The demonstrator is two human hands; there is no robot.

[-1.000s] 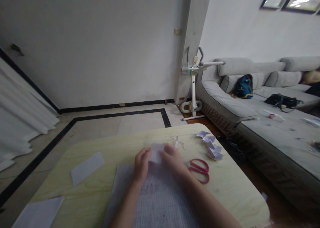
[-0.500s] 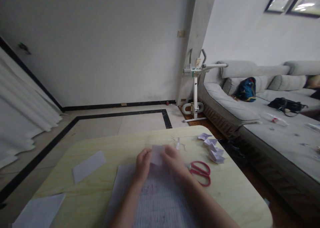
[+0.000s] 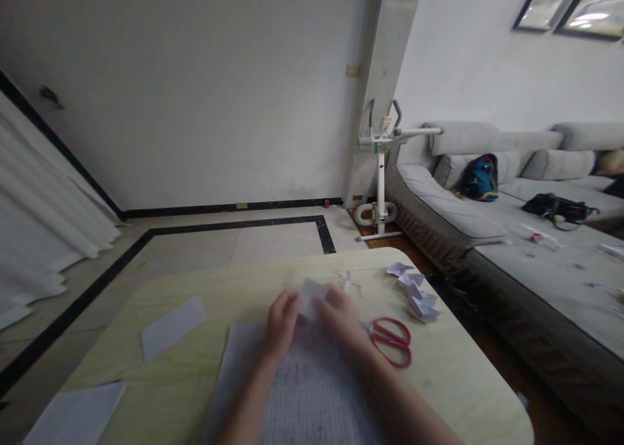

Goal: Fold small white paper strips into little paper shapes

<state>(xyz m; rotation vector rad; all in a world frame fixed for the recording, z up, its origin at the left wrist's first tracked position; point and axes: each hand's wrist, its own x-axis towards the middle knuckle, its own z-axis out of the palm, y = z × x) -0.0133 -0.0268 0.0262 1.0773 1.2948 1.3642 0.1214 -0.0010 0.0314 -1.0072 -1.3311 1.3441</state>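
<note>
A small piece of white paper (image 3: 312, 295) is held up between both hands, just above the far edge of a lined sheet with writing (image 3: 302, 393). My left hand (image 3: 283, 318) pinches its left side. On the right side, my right hand (image 3: 340, 315) has its fingers closed on the same paper, slightly blurred. Red-handled scissors (image 3: 391, 341) lie on the table to the right of my right hand. Beyond that hand are thin paper scraps (image 3: 348, 282). Several folded paper pieces (image 3: 416, 292) sit in a row near the table's right edge.
On the pale wooden table (image 3: 170, 399) a white paper strip (image 3: 173, 328) lies at left, and another white sheet (image 3: 75, 416) at the near left corner. Past the table stand a white exercise machine (image 3: 381, 178) and a grey sofa (image 3: 468, 211) with bags on it.
The small paper has tilted and turned a little between my hands. Both hands keep their grip on it, and the things on the table lie as before.
</note>
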